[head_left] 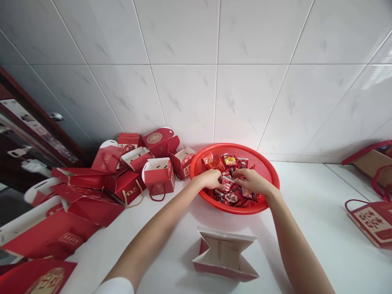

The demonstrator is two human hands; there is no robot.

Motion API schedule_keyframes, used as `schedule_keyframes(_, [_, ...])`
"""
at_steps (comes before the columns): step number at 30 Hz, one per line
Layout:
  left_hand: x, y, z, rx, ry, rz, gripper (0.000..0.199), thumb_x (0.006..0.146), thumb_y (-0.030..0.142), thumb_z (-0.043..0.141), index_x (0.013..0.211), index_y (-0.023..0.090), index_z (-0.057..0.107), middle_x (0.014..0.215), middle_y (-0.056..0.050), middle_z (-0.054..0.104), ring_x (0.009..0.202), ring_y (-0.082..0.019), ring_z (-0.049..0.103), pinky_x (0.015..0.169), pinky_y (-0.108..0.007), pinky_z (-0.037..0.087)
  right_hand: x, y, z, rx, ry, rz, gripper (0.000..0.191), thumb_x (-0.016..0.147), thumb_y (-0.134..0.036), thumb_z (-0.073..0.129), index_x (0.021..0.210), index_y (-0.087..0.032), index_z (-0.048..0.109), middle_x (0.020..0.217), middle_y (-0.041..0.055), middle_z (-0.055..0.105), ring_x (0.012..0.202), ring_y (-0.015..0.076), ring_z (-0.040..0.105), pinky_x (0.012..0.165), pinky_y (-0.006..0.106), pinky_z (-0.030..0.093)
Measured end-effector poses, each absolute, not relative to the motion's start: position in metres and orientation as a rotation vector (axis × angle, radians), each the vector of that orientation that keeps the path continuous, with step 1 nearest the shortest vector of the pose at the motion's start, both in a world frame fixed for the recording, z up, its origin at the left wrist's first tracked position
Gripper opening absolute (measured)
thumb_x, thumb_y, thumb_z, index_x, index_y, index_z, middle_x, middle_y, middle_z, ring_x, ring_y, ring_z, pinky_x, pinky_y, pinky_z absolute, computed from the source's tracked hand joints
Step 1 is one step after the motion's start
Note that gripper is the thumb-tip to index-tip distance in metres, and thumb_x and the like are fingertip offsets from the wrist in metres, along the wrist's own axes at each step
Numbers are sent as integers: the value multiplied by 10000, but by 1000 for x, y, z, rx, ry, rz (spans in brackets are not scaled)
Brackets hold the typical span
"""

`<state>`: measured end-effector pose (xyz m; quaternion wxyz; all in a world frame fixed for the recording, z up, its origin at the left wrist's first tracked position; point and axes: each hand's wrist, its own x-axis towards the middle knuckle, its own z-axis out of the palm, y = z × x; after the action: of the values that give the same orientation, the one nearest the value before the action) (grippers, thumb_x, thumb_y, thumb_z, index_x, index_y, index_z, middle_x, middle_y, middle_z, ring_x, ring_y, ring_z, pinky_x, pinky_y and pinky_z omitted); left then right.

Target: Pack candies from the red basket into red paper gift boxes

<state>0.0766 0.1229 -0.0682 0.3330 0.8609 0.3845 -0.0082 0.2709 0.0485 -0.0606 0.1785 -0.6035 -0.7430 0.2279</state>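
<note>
Both hands reach into a red plastic basket [275, 179] with perforated sides, which holds many small wrapped candies [231, 198]. My left hand [212, 179] is at the left of the pile, fingers curled and closed around a red-and-white wrapped candy [226, 186]; its fingertips are partly hidden. My right hand [251, 180] comes in from the right with fingers bent and apart, touching the wrappers on top. Nearer to me, between my forearms, an open red paper box [225, 272] with a pale inside stands on the white table [171, 261]. No candy shows inside it.
Several red gift boxes [158, 175] with cord handles crowd the left side, some open, some lying over one another. At the right edge lies a red box [372, 220] with a handle, near another open container [367, 163]. A tiled wall [183, 98] rises behind the basket.
</note>
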Motion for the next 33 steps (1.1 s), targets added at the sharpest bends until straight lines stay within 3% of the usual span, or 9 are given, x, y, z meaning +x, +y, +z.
schedule_keyframes(4, [77, 121, -66, 2245, 964, 35, 169, 699, 223, 764, 589, 171, 648, 589, 8, 635, 638, -170, 600, 637, -261, 430, 272, 47, -62, -1627, -2078, 718, 214, 898, -214, 634, 1085, -183, 732, 1075, 100, 778, 982, 266, 719, 847, 360, 548])
schedule_keyframes(6, [76, 119, -62, 2226, 944, 121, 64, 765, 204, 689, 721, 162, 708, 726, -15, 712, 741, -179, 644, 704, -255, 464, 273, 46, -61, -1602, -2062, 751, 255, 892, -228, 651, 1133, -172, 715, 1030, 97, 783, 954, 258, 728, 826, 355, 558])
schedule_keyframes(10, [79, 117, -58, 2159, 914, 212, 207, 787, 262, 705, 958, 149, 729, 919, -47, 756, 867, -197, 675, 769, -265, 494, 275, 46, -61, -1478, -1957, 828, 358, 854, -151, 626, 1209, -165, 670, 833, 38, 769, 811, 218, 731, 782, 341, 570])
schedule_keyframes(15, [81, 118, -60, 2123, 813, 165, 224, 688, 319, 801, 670, 169, 635, 613, 44, 582, 651, -159, 568, 624, -268, 414, 277, 49, -64, -1312, -1824, 729, 281, 781, -138, 621, 1041, -184, 717, 765, 20, 726, 776, 211, 708, 789, 363, 567])
schedule_keyframes(18, [77, 116, -59, 2074, 780, 294, 325, 703, 403, 802, 613, 163, 602, 576, 50, 521, 618, -145, 521, 595, -270, 384, 276, 48, -61, -1242, -1689, 735, 246, 789, -217, 666, 1030, -200, 709, 777, 22, 720, 793, 216, 707, 809, 385, 573])
schedule_keyframes(22, [71, 108, -54, 1902, 743, 496, 442, 662, 538, 854, 746, 130, 705, 669, 7, 634, 688, -187, 607, 612, -288, 453, 275, 43, -52, -1178, -1578, 820, 350, 785, -391, 766, 1071, -200, 703, 853, 37, 723, 829, 222, 695, 784, 379, 571])
schedule_keyframes(26, [69, 99, -48, 1735, 611, 596, 535, 663, 550, 871, 956, 115, 765, 913, -72, 767, 915, -262, 699, 821, -369, 554, 269, 36, -45, -1135, -1524, 922, 338, 760, -509, 803, 784, -193, 687, 777, 27, 690, 745, 190, 654, 689, 321, 533])
schedule_keyframes(29, [68, 96, -45, 1699, 604, 690, 562, 680, 524, 872, 1059, 123, 771, 1051, -110, 785, 1018, -282, 706, 922, -395, 548, 264, 31, -41, -1088, -1400, 961, 357, 749, -526, 816, 731, -203, 665, 706, -2, 660, 665, 156, 615, 654, 294, 516])
schedule_keyframes(33, [69, 93, -42, 1784, 626, 793, 453, 757, 533, 805, 971, 135, 784, 970, -80, 785, 952, -253, 698, 848, -340, 538, 261, 29, -38, -1100, -1284, 968, 380, 711, -535, 842, 687, -211, 644, 667, -12, 648, 624, 145, 594, 637, 285, 510])
